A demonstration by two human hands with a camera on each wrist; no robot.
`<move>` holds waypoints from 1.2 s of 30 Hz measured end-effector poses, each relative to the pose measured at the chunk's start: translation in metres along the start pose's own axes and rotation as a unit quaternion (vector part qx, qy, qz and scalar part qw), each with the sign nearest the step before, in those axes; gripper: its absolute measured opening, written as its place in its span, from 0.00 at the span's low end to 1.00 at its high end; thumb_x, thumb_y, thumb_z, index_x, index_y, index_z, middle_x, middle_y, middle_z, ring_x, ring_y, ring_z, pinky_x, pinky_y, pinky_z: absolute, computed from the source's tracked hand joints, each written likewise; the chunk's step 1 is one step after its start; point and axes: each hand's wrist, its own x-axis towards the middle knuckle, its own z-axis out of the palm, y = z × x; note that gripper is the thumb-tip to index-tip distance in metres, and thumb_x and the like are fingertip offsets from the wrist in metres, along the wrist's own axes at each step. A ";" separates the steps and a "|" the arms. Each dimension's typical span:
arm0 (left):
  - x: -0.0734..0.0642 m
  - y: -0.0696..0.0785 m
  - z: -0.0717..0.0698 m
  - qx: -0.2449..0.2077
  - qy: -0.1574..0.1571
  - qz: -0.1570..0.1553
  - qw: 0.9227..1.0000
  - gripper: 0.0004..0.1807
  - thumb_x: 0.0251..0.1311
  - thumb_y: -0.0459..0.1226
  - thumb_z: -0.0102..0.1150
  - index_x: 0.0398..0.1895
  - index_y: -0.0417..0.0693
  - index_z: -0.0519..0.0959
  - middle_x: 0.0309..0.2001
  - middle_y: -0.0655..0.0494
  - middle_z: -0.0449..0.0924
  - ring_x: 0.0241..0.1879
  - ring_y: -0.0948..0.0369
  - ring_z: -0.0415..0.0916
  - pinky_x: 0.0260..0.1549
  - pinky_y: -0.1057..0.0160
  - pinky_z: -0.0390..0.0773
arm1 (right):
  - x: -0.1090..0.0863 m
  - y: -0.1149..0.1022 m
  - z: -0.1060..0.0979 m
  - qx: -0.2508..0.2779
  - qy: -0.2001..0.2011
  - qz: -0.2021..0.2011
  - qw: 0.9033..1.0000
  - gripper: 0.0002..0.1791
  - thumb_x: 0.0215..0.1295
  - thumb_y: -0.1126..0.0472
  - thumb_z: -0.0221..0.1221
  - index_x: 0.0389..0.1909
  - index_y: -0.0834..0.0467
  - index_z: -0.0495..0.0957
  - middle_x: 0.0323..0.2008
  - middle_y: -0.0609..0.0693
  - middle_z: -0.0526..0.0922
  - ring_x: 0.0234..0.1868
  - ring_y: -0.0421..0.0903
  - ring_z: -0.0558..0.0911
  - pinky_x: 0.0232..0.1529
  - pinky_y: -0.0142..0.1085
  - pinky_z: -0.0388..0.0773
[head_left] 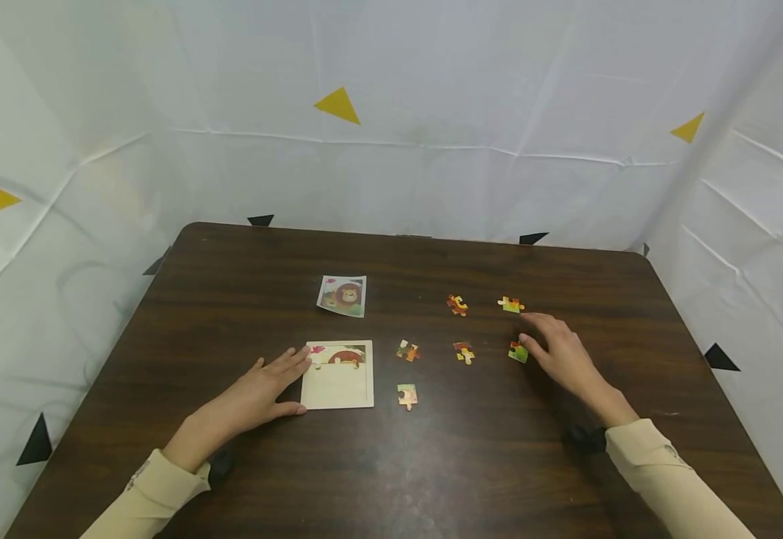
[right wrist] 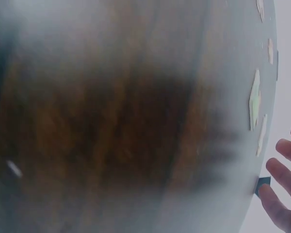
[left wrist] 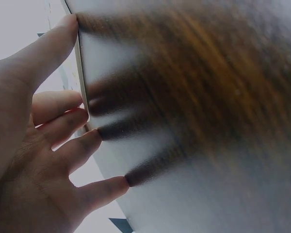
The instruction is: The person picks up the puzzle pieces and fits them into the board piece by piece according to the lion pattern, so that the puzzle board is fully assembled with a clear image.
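Note:
A pale puzzle board (head_left: 337, 391) lies left of the table's middle, with joined picture pieces (head_left: 347, 355) along its top. My left hand (head_left: 250, 397) is spread flat at the board's left side, thumb and fingertips touching its edge (left wrist: 81, 73). Over at the right, my right hand (head_left: 563, 363) hovers above the table with loosely bent fingers that hold nothing. Closest to it are a green puzzle piece (head_left: 518, 352), by the thumb, and a yellow-green piece (head_left: 511, 305), by the fingertips. In the right wrist view, the fingers (right wrist: 283, 175) stand apart from the pieces.
Between board and right hand lie more loose pieces: an orange one (head_left: 457, 305), a yellow-brown one (head_left: 463, 353), a green-orange one (head_left: 408, 350) and a pale green one (head_left: 407, 395). A lion picture card (head_left: 342, 296) lies behind the board. White sheeting (head_left: 432, 187) surrounds the dark table (head_left: 432, 479).

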 end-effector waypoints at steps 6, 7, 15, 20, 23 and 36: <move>0.000 0.000 0.001 -0.005 0.003 0.001 1.000 0.42 0.57 0.49 0.66 0.70 0.39 0.63 0.72 0.43 0.55 0.70 0.44 0.54 0.60 0.30 0.56 | -0.003 -0.013 0.007 -0.011 -0.004 -0.011 1.000 0.24 0.68 0.59 0.59 0.62 0.63 0.71 0.60 0.63 0.73 0.59 0.65 0.69 0.51 0.67 0.65; 0.000 0.000 0.002 -0.004 0.004 0.002 1.000 0.42 0.57 0.49 0.66 0.70 0.39 0.63 0.72 0.43 0.55 0.70 0.44 0.54 0.59 0.30 0.56 | -0.003 -0.016 0.008 -0.010 -0.004 -0.015 1.000 0.24 0.68 0.59 0.59 0.62 0.63 0.71 0.60 0.63 0.73 0.58 0.64 0.70 0.50 0.66 0.66; 0.001 -0.001 0.004 -0.005 0.004 0.004 1.000 0.42 0.57 0.49 0.66 0.70 0.38 0.62 0.72 0.43 0.55 0.70 0.44 0.54 0.60 0.30 0.56 | -0.001 -0.038 0.017 0.010 -0.015 -0.052 0.998 0.25 0.66 0.59 0.61 0.62 0.62 0.71 0.59 0.60 0.74 0.55 0.60 0.74 0.51 0.62 0.67; 0.002 -0.001 0.004 -0.006 0.004 0.003 1.000 0.42 0.57 0.49 0.66 0.70 0.39 0.62 0.73 0.43 0.55 0.71 0.44 0.53 0.60 0.30 0.55 | 0.002 -0.053 0.026 0.002 -0.012 -0.092 0.996 0.24 0.65 0.59 0.62 0.60 0.62 0.73 0.57 0.58 0.77 0.58 0.59 0.73 0.51 0.62 0.69; 0.002 -0.002 0.004 -0.007 0.002 0.001 1.000 0.43 0.57 0.50 0.65 0.71 0.39 0.62 0.73 0.44 0.54 0.71 0.45 0.52 0.60 0.31 0.55 | 0.004 -0.066 0.035 -0.004 -0.010 -0.127 0.992 0.23 0.63 0.59 0.64 0.58 0.62 0.75 0.56 0.58 0.78 0.57 0.57 0.75 0.50 0.59 0.72; 0.001 -0.002 0.006 -0.004 0.018 0.005 1.000 0.43 0.56 0.49 0.66 0.70 0.38 0.62 0.73 0.42 0.54 0.70 0.43 0.54 0.58 0.29 0.57 | 0.035 -0.130 0.072 -0.050 -0.054 -0.154 0.985 0.25 0.59 0.56 0.68 0.56 0.58 0.77 0.52 0.53 0.80 0.52 0.53 0.78 0.44 0.51 0.77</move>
